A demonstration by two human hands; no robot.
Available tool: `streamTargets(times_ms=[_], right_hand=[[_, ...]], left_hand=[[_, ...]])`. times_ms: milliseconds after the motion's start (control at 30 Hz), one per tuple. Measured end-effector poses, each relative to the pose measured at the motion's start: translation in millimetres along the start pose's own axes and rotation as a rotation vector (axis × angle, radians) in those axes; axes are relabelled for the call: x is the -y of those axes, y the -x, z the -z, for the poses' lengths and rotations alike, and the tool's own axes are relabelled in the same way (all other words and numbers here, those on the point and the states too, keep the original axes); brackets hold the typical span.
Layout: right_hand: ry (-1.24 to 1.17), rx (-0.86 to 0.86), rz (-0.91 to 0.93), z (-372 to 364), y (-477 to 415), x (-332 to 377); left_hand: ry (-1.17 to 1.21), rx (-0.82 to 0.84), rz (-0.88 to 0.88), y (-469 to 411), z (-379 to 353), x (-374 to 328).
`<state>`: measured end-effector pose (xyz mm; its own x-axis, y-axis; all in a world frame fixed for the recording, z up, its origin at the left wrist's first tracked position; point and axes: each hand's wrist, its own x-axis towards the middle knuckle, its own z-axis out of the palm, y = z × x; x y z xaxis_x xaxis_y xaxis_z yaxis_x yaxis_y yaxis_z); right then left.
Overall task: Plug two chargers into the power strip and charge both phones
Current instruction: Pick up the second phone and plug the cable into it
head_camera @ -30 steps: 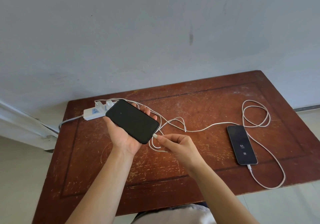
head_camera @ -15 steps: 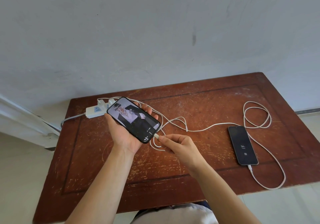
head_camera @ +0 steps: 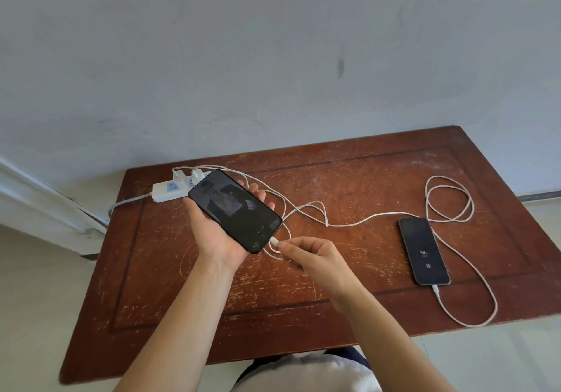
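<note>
Black phone (head_camera: pixel 235 211) held aloft, cabled; second phone (head_camera: pixel 423 251) flat, charging

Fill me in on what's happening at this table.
A person is charging two phones. The left hand holds one phone above the table, while the right hand pinches a white cable plug at its bottom edge. The second phone lies cabled, showing 54. Two chargers sit in the power strip.

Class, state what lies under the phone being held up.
The left hand cradles the phone from below, fingertips showing past its far edge. The palm beneath is covered.
</note>
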<state>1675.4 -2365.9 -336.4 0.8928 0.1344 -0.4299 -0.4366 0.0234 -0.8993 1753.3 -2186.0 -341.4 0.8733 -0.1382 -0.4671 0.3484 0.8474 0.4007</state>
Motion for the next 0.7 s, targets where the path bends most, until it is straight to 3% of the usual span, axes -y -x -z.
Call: streamTargets(times_ms=[167, 433, 700], right_hand=[[-0.024, -0.016, 0.020, -3, 1, -2], [-0.172, -0.085, 0.004, -17, -2, -6], [-0.256, -0.045, -0.045, -35, -16, -25]], left_hand=[[-0.037, 0.032, 0.006, 4, 3, -3], [-0.152, -0.182, -0.090, 6, 17, -7], [-0.239, -0.218, -0.020, 16, 35, -23]])
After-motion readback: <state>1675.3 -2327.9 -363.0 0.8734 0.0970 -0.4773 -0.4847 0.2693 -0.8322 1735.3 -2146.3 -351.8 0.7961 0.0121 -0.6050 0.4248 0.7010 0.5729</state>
